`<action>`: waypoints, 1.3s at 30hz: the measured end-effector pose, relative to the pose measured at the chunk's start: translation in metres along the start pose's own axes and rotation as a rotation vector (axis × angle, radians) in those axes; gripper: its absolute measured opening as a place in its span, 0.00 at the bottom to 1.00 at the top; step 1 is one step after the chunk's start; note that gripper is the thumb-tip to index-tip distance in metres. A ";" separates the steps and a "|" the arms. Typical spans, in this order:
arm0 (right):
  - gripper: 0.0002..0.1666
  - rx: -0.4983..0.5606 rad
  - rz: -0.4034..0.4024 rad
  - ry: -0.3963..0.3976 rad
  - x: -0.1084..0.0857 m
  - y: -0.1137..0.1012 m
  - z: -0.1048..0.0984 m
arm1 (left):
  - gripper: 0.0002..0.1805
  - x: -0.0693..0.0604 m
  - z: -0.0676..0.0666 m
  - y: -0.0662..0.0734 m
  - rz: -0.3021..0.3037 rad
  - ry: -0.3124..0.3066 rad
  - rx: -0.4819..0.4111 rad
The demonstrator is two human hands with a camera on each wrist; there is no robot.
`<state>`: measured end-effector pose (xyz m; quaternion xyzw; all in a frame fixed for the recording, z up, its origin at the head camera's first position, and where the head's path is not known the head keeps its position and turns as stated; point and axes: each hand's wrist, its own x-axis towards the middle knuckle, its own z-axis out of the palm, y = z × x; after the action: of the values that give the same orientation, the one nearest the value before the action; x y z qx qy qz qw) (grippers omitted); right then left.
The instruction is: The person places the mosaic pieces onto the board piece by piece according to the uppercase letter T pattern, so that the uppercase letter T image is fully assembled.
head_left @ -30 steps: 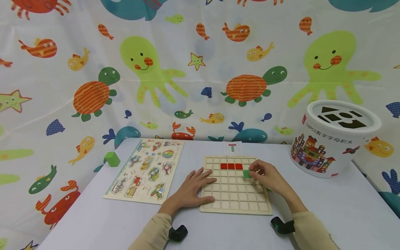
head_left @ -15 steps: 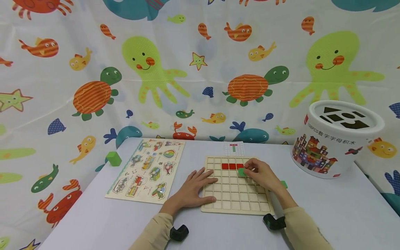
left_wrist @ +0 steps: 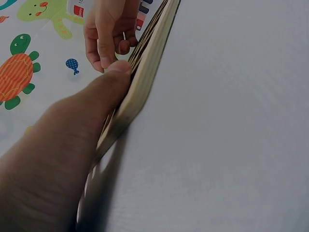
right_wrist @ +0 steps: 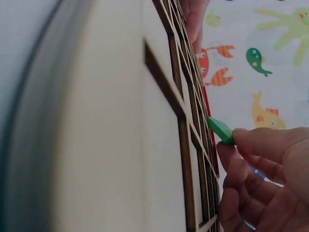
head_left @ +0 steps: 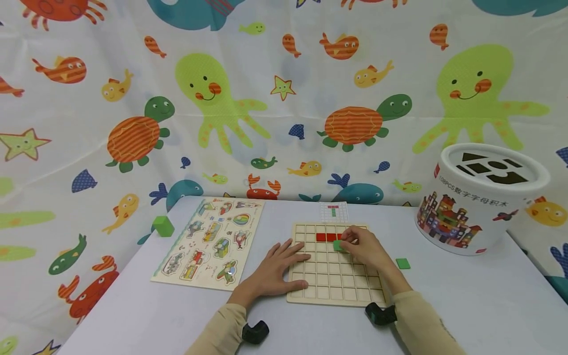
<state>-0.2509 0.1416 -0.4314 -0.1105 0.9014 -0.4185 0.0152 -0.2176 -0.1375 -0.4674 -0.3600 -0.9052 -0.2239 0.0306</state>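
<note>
A wooden grid board (head_left: 322, 293) lies on the table with red tiles (head_left: 326, 237) in a row near its far side. My right hand (head_left: 366, 250) pinches a green tile (head_left: 338, 245) just below that row; in the right wrist view the tile (right_wrist: 221, 130) is tilted between thumb and finger, one corner at the grid. My left hand (head_left: 275, 272) lies spread over the board's left edge, fingers straight. In the left wrist view its thumb rests on the board's rim (left_wrist: 141, 92).
Another green tile (head_left: 403, 264) lies right of the board, and a pattern card (head_left: 334, 212) behind it. A picture puzzle board (head_left: 212, 241) and a green cube (head_left: 163, 226) are at the left. A large white bucket (head_left: 470, 207) stands at the back right.
My right hand has moved left with the green tile, from the right part of the board to below the red row. The loose green tile at the right has come into full view.
</note>
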 end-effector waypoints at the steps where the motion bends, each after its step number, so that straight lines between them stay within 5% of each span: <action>1: 0.08 -0.008 0.002 0.003 0.000 -0.001 0.001 | 0.36 0.000 0.000 0.000 -0.001 -0.001 0.000; 26: 0.06 -0.134 0.001 0.013 0.002 -0.005 0.013 | 0.35 0.000 -0.001 0.003 -0.001 0.006 -0.001; 39: 0.06 -0.066 0.007 -0.022 -0.001 -0.005 0.006 | 0.36 0.000 -0.003 0.004 -0.011 0.001 -0.012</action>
<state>-0.2487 0.1344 -0.4314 -0.1124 0.9149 -0.3870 0.0230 -0.2155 -0.1357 -0.4634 -0.3550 -0.9058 -0.2296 0.0279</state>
